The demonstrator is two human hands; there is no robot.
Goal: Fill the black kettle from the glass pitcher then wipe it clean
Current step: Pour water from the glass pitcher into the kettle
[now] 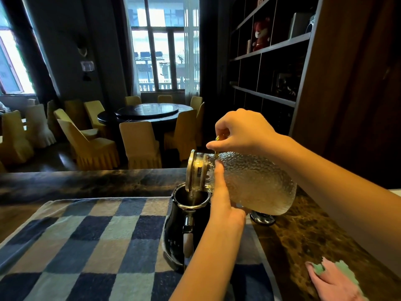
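No txt is reading legibly anywhere: the small wall sign (87, 66) & the book spines (248, 46) on the dark shelf (282, 44) are showing too blurred/dim to make out.

One head-worn, wide-angle view.
You looked forward and down from head height, close over the desk (303, 235), your left hand (225, 205) and right hand (243, 131) near the lens, the round table (149, 111) far beyond.
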